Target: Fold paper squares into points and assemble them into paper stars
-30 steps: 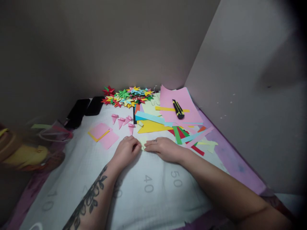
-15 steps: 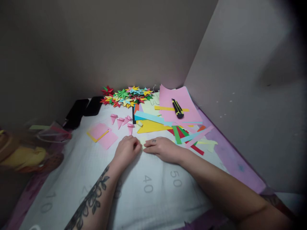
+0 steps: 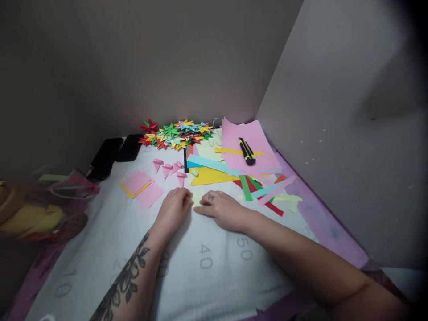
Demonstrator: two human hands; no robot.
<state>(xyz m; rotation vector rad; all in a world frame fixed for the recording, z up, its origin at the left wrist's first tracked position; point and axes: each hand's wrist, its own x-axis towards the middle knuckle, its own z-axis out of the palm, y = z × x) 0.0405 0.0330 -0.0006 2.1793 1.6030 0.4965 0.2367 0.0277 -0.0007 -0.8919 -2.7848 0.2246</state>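
Observation:
A small pale yellow-green piece of paper (image 3: 197, 197) lies on the cloth between my two hands. My left hand (image 3: 174, 206) is closed at its left edge, thumb against curled fingers. From the other side my right hand (image 3: 223, 211) holds the paper down, its index finger bent and its thumb low along the near edge. The fingers hide part of the paper. Just beyond my left hand are several small folded pink paper pieces (image 3: 167, 171). Flat pink paper squares (image 3: 149, 194) with a yellow strip lie to the left.
Folded multicoloured paper stars (image 3: 170, 131) are heaped by the wall. A utility knife (image 3: 247, 151) rests on pink sheets (image 3: 267, 156), with cut paper strips (image 3: 264, 191) nearer. Two dark phone-like objects (image 3: 129, 148) lie back left; a clear plastic bag (image 3: 72, 180) is at far left.
My hands have moved slightly apart, showing more of the pale paper between them. The right thumb sits lower and further left. The other papers stay put.

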